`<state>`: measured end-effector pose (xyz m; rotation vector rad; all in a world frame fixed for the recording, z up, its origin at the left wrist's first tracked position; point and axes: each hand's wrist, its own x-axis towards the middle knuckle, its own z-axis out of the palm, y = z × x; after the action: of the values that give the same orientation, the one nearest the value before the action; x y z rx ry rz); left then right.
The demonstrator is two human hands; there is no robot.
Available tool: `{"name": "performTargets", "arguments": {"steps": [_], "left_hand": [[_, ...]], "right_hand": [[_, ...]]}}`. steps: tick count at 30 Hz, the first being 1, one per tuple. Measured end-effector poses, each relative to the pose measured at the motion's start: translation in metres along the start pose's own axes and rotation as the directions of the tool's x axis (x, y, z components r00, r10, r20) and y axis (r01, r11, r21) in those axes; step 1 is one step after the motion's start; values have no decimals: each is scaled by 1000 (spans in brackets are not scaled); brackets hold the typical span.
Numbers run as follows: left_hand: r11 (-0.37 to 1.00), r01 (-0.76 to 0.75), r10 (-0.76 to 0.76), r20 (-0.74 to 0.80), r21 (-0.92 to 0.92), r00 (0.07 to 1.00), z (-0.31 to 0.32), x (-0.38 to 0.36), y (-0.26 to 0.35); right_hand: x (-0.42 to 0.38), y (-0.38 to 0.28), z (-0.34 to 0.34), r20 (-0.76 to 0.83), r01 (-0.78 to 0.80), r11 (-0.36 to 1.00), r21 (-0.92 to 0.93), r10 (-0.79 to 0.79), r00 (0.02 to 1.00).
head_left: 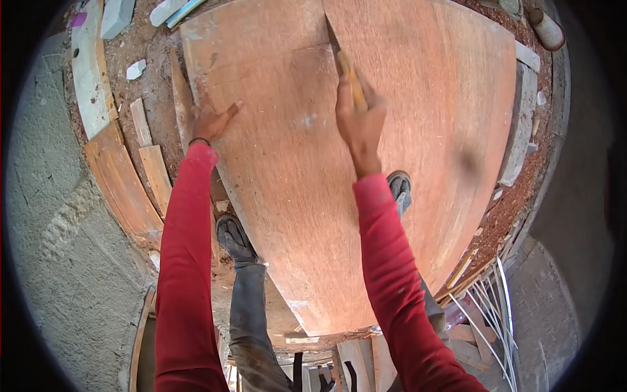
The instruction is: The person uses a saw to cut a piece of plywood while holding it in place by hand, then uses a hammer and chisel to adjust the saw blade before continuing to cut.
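Observation:
A large reddish-brown plywood sheet (281, 189) lies in front of me, spreading across most of the view. My right hand (361, 127) is closed around the yellow handle of a handsaw (334, 42). The saw's narrow dark blade points away from me and meets a cut line running in from the sheet's far edge. At the left edge of the sheet, my left hand (214, 123) rests with its thumb stretched out over the wood; its other fingers are partly hidden near the edge.
My shoes (235, 236) stand by the sheet, one at its left edge, the other over it. Wood strips (121, 176) and white chunks (136, 69) litter the dirt at left. A cylinder (547, 29) lies at far right. Thin white strips (486, 320) lie at lower right.

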<state>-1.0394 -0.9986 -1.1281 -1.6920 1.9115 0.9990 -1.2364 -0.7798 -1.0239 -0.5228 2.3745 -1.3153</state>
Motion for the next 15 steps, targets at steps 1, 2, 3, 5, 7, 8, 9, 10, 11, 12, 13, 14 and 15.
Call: {"name": "performTargets", "arguments": {"steps": [1, 2, 3, 5, 7, 8, 9, 10, 11, 12, 13, 14, 15], "left_hand": [[999, -10, 11, 14, -49, 1000, -2, -2, 1], [995, -17, 19, 15, -100, 1000, -7, -3, 2], [993, -22, 22, 2, -112, 1000, -8, -1, 5], [1000, 15, -15, -27, 2, 1000, -4, 2, 1], [1000, 2, -2, -17, -1, 1000, -3, 3, -7], [999, -24, 24, -18, -28, 1000, 0, 8, -4], [999, -21, 21, -10, -28, 1000, 2, 8, -7], [997, -53, 52, -5, -51, 999, 1, 7, -10], [993, -87, 87, -11, -84, 996, 0, 8, -9], [993, -77, 76, -6, -93, 997, 1, 4, -13], [995, -44, 45, 12, -88, 999, 0, 6, -12], [997, -16, 18, 25, -82, 1000, -1, 10, -9], [996, -17, 19, 15, -84, 1000, -1, 12, -10]], "right_hand": [[3, -3, -4, -33, 35, 999, 4, -35, 999], [-29, -15, -22, -35, 18, 1000, -5, -18, 999], [-63, -28, -42, -48, 12, 998, 68, -8, 999], [-74, -32, -51, -53, 1, 988, 155, 7, 999], [-48, -20, -41, -2, -45, 998, 33, 45, 999], [-15, -6, -23, 30, -23, 997, 76, 21, 999], [-5, -1, -16, 32, -29, 997, 70, 27, 999], [-2, 1, -11, 8, -23, 998, 53, 22, 1000], [2, 1, -10, -13, -2, 999, 37, 3, 1000], [-11, -2, -19, -2, -3, 1000, 29, 3, 1000], [-36, -5, -32, -22, 36, 999, 28, -36, 999], [-58, -8, -43, -46, 80, 996, 30, -78, 996], [-64, -16, -45, -67, 116, 993, 36, -114, 991]]}}
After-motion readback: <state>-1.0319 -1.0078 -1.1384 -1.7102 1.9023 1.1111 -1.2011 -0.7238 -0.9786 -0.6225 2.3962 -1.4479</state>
